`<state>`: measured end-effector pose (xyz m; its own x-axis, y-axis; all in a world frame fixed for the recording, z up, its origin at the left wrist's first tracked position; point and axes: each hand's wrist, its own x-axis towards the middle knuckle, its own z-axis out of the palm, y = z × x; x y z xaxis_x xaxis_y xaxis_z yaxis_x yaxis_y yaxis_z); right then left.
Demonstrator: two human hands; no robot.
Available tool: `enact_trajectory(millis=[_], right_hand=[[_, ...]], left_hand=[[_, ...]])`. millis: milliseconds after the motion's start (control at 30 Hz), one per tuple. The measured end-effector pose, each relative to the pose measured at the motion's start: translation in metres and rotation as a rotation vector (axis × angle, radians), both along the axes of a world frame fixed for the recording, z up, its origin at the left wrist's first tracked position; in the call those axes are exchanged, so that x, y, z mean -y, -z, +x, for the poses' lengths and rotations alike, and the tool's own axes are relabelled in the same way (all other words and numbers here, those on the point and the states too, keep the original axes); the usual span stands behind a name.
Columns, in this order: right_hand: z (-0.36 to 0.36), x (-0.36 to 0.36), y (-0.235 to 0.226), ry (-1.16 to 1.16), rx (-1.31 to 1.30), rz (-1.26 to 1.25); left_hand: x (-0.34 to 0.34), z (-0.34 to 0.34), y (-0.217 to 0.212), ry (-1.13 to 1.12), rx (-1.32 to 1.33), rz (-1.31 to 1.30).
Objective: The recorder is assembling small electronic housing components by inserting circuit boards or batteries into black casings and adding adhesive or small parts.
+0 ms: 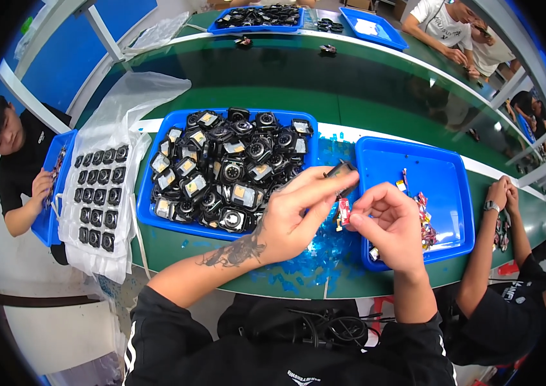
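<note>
Where the two hands come close together above the green tabletop point(176, 255), I list the following from my remote post.

Item, left hand point(289, 215): grip narrow, one black watch-type module point(341, 170) held at the fingertips, tilted, its face not readable to me.

Item, right hand point(392, 219): thumb and forefinger pinched on one small red-and-white component point(343, 211), remaining fingers curled.

Relation of note: the component lies between the hands, on the near side of the module and just beside the left thumb. Its long axis runs roughly toward and away from the wearer; the right hand, being the one in contact, is nearer. Whether component and module are joined, I cannot tell.

Item, left blue tray point(179, 228): left of and beyond the left hand, heaped with black watch modules point(230, 170), some showing backs with a round sensor.

Item, right blue tray point(446, 193): partly behind the right hand, loose red-and-white parts point(426, 222) bunched toward its near left side.

Item, blue film scraps point(292, 273): scattered on the tabletop between the trays and nearer the wearer.
</note>
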<state>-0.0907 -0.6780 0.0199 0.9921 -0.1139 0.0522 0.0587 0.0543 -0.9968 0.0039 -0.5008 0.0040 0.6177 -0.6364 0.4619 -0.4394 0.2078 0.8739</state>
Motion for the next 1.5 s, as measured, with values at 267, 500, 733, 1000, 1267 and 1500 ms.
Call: enact_trajectory(millis=[267, 500, 733, 1000, 1267, 1500], right_hand=[[-0.006, 0.008, -0.003, -0.039, 0.041, -0.015], [-0.004, 0.008, 0.001, 0.045, 0.158, -0.264], [-0.002, 0.010, 0.002, 0.077, 0.097, -0.256], [0.001, 0.002, -0.001, 0.032, 0.094, -0.243], [0.002, -0.009, 0.017, 0.250, 0.189, -0.309], [0.005, -0.014, 0.026, 0.361, 0.324, -0.448]], left_hand=[[0.003, 0.017, -0.004, 0.135, 0.223, 0.168], [-0.001, 0.009, -0.014, 0.235, -0.179, 0.322], [0.004, 0.006, -0.011, 0.204, -0.295, 0.396], [-0.001, 0.005, -0.004, 0.204, -0.516, 0.389], [-0.003, 0.001, 0.000, 0.212, -0.552, 0.069], [-0.001, -0.001, 0.001, 0.210, -0.561, 0.053]])
